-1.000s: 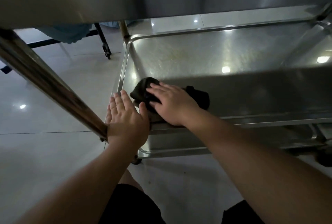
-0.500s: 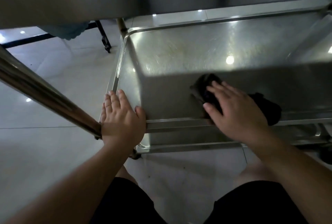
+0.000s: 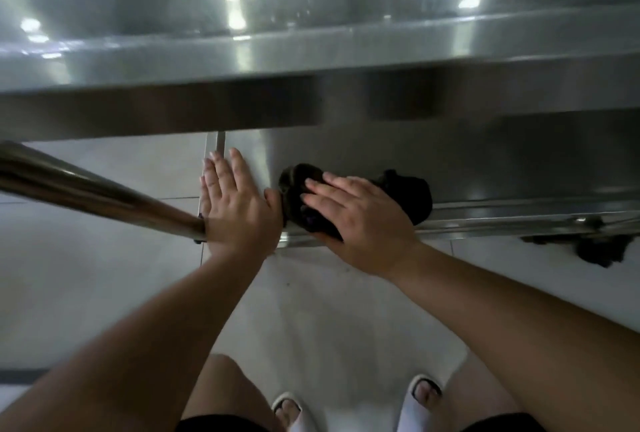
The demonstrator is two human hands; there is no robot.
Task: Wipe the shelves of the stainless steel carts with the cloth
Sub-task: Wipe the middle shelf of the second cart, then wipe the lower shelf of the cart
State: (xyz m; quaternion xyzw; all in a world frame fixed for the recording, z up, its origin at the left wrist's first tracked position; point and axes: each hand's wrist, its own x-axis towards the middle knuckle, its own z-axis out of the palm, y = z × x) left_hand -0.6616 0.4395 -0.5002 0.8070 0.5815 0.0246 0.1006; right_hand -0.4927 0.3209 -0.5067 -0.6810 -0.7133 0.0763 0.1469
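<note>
Both hands are engaged at frame centre; the cloth is pressed onto the lower shelf by the flat-fingered right hand; the shelf corner is steadied by the left hand, fingers extended; wiping is judged underway; a stroke toward frame right is required next.

Both forearms are bare, with no sleeves, watch or rings showing on the left hand or the right hand. Black shorts cover the thighs. White open-toed slippers are on the feet, toes showing.
</note>
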